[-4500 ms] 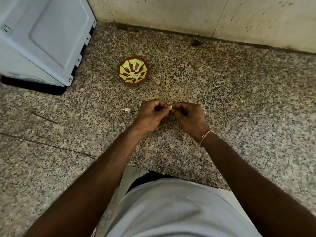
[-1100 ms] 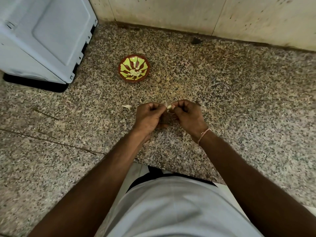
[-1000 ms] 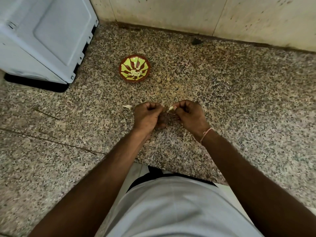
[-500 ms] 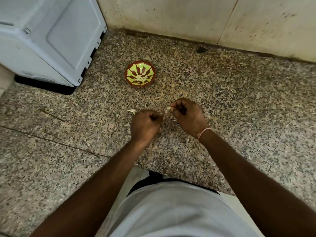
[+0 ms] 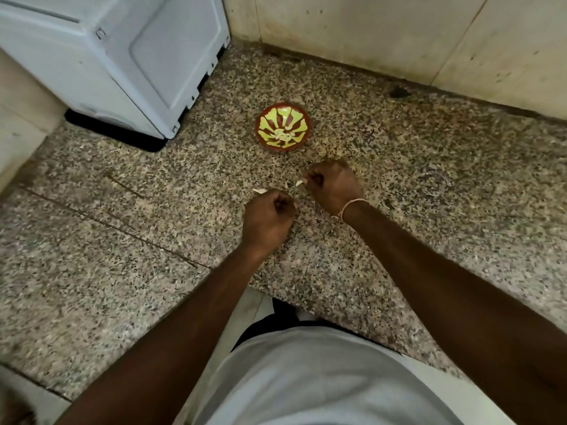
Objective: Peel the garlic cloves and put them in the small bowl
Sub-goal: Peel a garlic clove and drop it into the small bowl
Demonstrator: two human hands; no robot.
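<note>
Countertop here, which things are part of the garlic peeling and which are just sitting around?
Part of the job:
garlic clove pinched in the right hand
left hand, curled beside it
small bowl with peeled cloves inside
loose clove on the countertop

Just lying about:
white appliance
dark speck near the wall

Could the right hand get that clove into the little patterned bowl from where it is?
Probably yes. The right hand, pinching the garlic clove, is just short of the small bowl, with only bare counter between them.
</note>
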